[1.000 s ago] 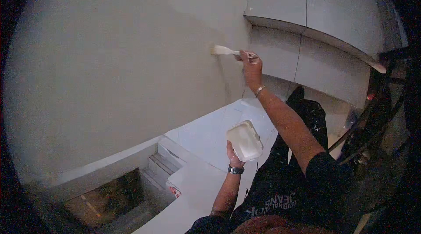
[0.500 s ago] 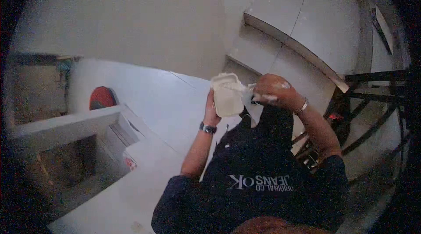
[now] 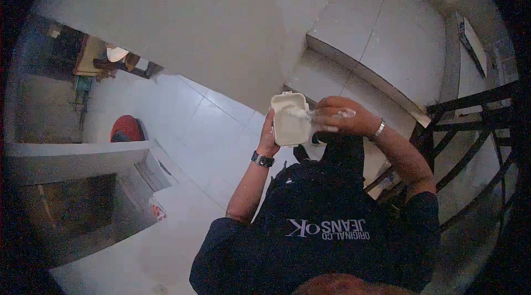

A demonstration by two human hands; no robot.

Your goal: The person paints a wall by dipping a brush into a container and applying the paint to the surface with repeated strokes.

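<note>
My left hand [image 3: 269,136] grips a pale, rectangular tub [image 3: 289,130] from its left side, with the tub's open top tilted toward me. Thick white paste [image 3: 298,112] sits inside along the upper right of the tub. My right hand [image 3: 347,117] is at the tub's right rim, fingers bunched and pointing toward the paste. White smears cover its fingers and knuckles. Whether a small tool is between those fingers, I cannot make out.
A plain wall [image 3: 221,29] rises ahead. Tiled steps [image 3: 359,68] lie at the upper right, beside a dark railing [image 3: 470,123]. At left stand a low pale ledge [image 3: 83,154] and a red rounded object [image 3: 126,129] on the tiled floor [image 3: 193,129].
The right fingers have moved closer to the tub and now reach its right rim. The tub has shifted slightly right in view. My head has turned, showing more of the room at left.
</note>
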